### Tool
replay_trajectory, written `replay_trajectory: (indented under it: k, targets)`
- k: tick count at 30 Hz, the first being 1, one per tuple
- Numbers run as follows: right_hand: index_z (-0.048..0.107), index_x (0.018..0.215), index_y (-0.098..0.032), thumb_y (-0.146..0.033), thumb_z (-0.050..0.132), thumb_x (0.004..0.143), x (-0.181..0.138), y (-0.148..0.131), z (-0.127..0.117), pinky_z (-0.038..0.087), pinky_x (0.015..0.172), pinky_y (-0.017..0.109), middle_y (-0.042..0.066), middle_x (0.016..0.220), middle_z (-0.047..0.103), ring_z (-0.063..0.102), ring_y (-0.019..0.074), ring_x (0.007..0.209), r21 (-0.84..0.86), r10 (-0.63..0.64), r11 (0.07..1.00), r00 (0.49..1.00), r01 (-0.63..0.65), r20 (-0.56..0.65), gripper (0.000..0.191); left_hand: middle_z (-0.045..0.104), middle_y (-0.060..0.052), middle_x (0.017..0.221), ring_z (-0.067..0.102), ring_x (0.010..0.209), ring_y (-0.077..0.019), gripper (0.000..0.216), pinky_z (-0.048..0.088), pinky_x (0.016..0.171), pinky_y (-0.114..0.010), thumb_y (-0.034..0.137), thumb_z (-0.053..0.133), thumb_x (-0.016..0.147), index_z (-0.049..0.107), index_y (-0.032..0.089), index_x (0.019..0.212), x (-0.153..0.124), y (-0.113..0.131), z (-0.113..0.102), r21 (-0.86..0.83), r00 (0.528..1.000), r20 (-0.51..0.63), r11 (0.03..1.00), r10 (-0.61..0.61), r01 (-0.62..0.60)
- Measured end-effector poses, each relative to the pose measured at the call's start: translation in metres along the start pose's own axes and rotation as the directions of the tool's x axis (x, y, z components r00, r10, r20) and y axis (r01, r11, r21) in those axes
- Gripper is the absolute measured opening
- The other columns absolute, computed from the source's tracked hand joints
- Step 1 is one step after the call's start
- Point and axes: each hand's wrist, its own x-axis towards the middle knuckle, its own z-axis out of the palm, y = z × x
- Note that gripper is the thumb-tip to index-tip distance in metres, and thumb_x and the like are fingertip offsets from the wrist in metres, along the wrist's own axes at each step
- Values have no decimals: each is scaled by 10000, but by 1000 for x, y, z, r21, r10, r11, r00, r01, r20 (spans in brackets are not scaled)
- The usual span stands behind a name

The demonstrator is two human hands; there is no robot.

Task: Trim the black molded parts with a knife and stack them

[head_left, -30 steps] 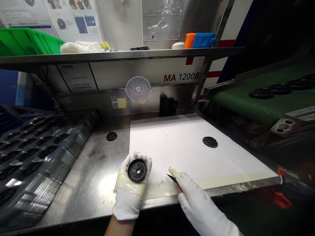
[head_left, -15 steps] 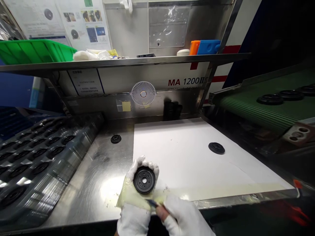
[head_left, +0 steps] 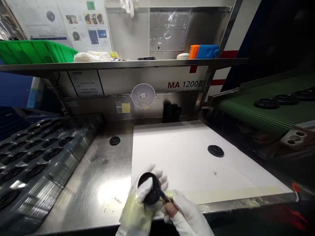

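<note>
In the head view, my left hand point(head_left: 144, 189), in a white glove with yellowish wrapping toward the wrist, grips a black round disc point(head_left: 153, 197). Its thumb lies across the disc's face and the fingers are behind the rim. In my right hand point(head_left: 183, 209), also gloved but with a bare fingertip showing, is a slim dark tool point(head_left: 163, 196), its kind unclear. The tool's tip meets the disc near its middle; whether it presses in cannot be seen. Another black ribbed disc point(head_left: 216, 151) lies on the white sheet point(head_left: 177, 154) to the right.
Stacked clear trays point(head_left: 71, 173) with black discs stand left. One small disc point(head_left: 114, 141) rests on the metal tabletop point(head_left: 98, 183). A green conveyor point(head_left: 236, 105) at right carries several discs. Above the table runs a shelf point(head_left: 162, 63) with a green bin point(head_left: 36, 52); a fan point(head_left: 143, 95) is below it.
My left thumb has come over the disc's face, which was uncovered and facing up before. My right hand has brought the tool up from below the disc onto it. Both hands shifted slightly right.
</note>
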Motion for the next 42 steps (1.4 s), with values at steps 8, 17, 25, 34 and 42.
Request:
replay_trajectory:
  k: [8, 17, 25, 34, 42]
  targets:
    - [441, 1301, -310, -177, 473, 883, 8, -4, -14, 523, 786, 219, 30, 1048, 638, 634, 132, 907, -263, -360, 913, 920, 313, -155, 440, 627, -9, 742, 628, 688, -127, 289, 520, 669, -245, 172, 757, 668, 601, 187, 911, -6, 1, -16, 66, 984, -169, 997, 57, -46]
    - [598, 1126, -313, -213, 484, 850, 1, -16, -22, 519, 556, 183, 6, 776, 669, 631, 122, 595, -479, -294, 840, 956, 255, -6, 315, 657, -21, 848, 630, 783, -180, 346, 474, 650, -253, 306, 789, 627, 610, 218, 910, -5, -9, -21, 109, 992, -59, 989, 110, -103]
    - [525, 1230, -368, -159, 459, 833, -2, -26, -23, 492, 519, 152, -12, 771, 642, 605, 101, 573, -493, -299, 824, 953, 279, 39, 453, 653, -20, 851, 625, 840, -158, 296, 502, 789, -266, 283, 779, 646, 633, 198, 889, -5, -7, -26, 83, 991, -44, 989, 123, -119]
    - [549, 1200, -375, -185, 469, 832, -3, -26, -22, 497, 524, 176, -10, 799, 639, 588, 110, 562, -489, -274, 833, 961, 259, 41, 422, 641, -42, 886, 624, 851, -198, 321, 521, 759, -300, 185, 783, 621, 631, 199, 903, -8, -5, -30, 148, 985, -33, 976, 168, -161]
    - [545, 1223, -347, -170, 486, 821, -4, -27, -22, 510, 570, 182, 7, 871, 657, 615, 116, 641, -432, -324, 843, 944, 320, 66, 443, 637, -26, 861, 627, 855, -191, 350, 519, 762, -283, 137, 777, 612, 617, 208, 915, -5, -12, -35, 178, 975, -46, 962, 217, -205]
